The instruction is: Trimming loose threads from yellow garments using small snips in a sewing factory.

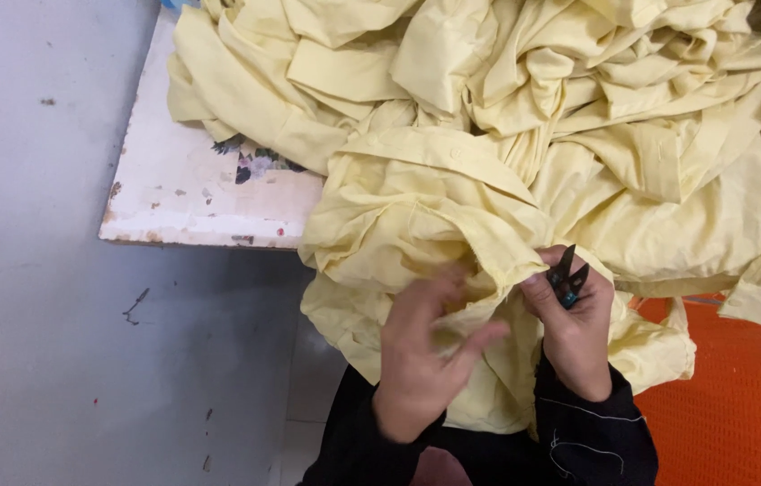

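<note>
A big heap of pale yellow shirts [524,117] covers a worn white table [191,193] and spills over its front edge. My left hand [425,355] has its fingers spread against a hanging fold of one yellow shirt [398,225], pinching the cloth near a seam. My right hand [574,328] grips the same fold and holds small black thread snips [567,277], blades pointing up and slightly apart. Both wrists wear dark sleeves.
The table's chipped corner [115,236] juts over a grey floor [29,297] at the left. An orange mesh surface [740,396] lies at the lower right, under the hanging shirts.
</note>
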